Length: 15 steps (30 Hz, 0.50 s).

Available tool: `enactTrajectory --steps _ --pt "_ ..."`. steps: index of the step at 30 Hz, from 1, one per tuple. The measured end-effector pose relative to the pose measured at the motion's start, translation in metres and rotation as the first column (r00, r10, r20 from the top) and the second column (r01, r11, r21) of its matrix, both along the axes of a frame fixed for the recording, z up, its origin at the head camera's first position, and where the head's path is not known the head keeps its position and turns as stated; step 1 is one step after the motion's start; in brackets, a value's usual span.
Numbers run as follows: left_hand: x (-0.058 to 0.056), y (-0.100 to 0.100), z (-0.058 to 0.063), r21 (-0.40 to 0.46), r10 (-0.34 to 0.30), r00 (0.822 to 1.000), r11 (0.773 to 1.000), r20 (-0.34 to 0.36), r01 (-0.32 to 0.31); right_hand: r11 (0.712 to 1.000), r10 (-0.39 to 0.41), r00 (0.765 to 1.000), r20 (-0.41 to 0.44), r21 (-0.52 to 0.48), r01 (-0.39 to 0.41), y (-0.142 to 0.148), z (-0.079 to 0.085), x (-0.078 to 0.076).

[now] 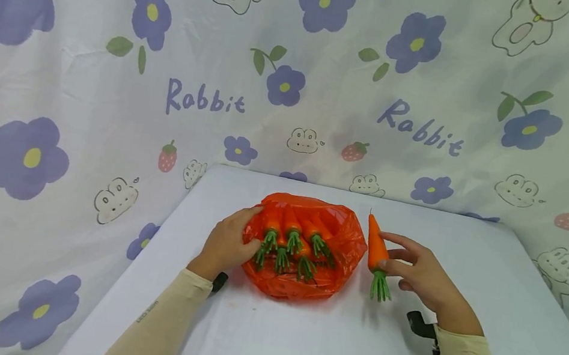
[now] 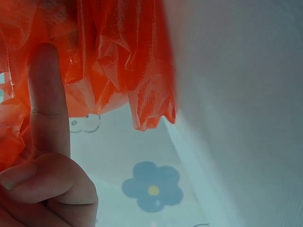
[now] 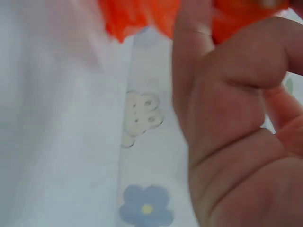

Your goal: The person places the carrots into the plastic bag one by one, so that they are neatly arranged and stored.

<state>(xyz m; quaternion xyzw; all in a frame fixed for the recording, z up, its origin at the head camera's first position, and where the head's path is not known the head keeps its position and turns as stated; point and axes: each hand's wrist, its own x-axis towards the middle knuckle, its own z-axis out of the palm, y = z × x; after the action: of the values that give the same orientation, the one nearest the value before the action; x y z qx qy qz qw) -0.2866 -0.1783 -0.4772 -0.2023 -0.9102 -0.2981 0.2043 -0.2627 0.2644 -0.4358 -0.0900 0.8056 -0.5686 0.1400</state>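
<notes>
A red plastic bag [image 1: 301,289] lies on the table with its mouth spread wide. Inside it are several orange carrots [image 1: 293,221] with short green tops toward the person. At the bag's left side the left hand [image 1: 232,240] holds the rim. The left wrist view shows one long finger [image 2: 47,104] against the crinkled red plastic [image 2: 113,61], with the thumb bent beside it. Just right of the bag, the right hand [image 1: 421,269] pinches a single carrot [image 1: 376,245] between thumb and fingers, its thin tip pointing away and its green top toward the person.
A white-covered table [image 1: 304,350] holds the bag. Behind it hangs a pale curtain [image 1: 330,87] printed with purple flowers, rabbits and strawberries. A dark wrist-camera mount [image 1: 422,325] sits at the right wrist, and another [image 1: 219,282] at the left.
</notes>
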Motion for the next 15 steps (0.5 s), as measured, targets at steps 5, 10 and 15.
enactTrajectory --steps 5,10,15 --pt "-0.003 0.0 -0.002 -0.004 0.002 1.0 1.0 -0.013 -0.002 0.989 0.147 0.986 -0.075 -0.02 -0.148 -0.011 0.021 0.0" --pt "-0.003 -0.001 -0.001 0.004 0.007 1.0 1.0 -0.005 -0.007 0.954 0.297 0.95 -0.092 -0.017 -0.3 -0.032 0.043 -0.002" --pt "-0.002 0.0 -0.001 0.012 0.012 1.0 1.0 0.013 -0.012 0.912 0.411 0.91 -0.064 0.005 -0.411 -0.058 0.057 -0.004"
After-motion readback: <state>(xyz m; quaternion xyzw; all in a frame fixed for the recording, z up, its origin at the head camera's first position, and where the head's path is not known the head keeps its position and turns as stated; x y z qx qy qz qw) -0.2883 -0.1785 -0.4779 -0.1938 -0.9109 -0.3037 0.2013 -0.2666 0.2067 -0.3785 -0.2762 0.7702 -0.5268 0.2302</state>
